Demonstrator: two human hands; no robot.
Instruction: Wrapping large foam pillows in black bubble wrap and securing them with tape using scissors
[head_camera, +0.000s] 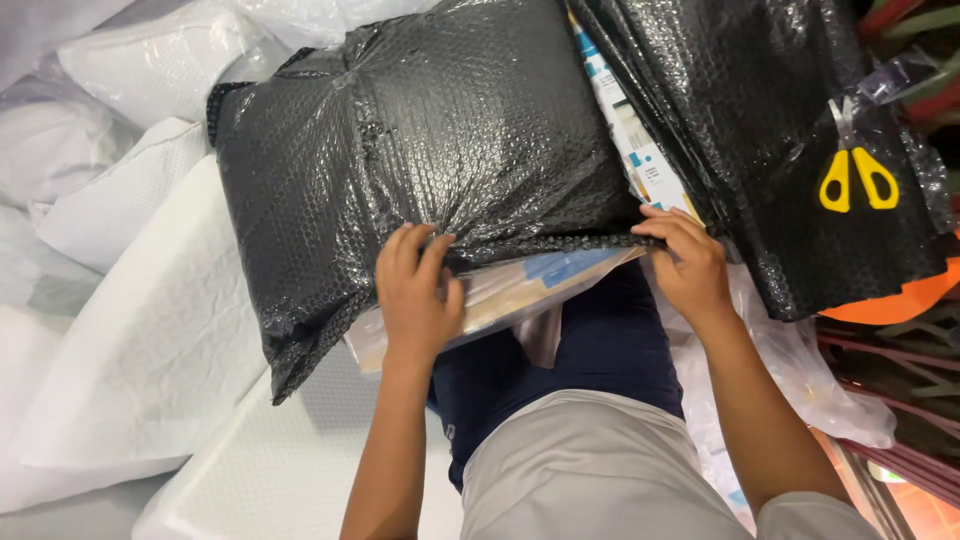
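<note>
Left hand (418, 295) and right hand (686, 262) reach forward, palms down, fingers (415, 245) curled, arms bare.

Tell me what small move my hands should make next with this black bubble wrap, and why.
Probably pull the black bubble wrap edge further down: both the left hand and right hand pinch it, yet the clear-bagged item pokes out below.

This looks like a packing or dispatch area for parcels. A parcel wrapped in black bubble wrap (420, 150) lies in front, with a further stack of black bubble wrap sheets (760, 130) at the right and yellow-handled scissors (857, 165) lying on it. White padded mailer bags (130, 300) pile up on the left, and clear plastic bags (800, 370) lie lower right.
</note>
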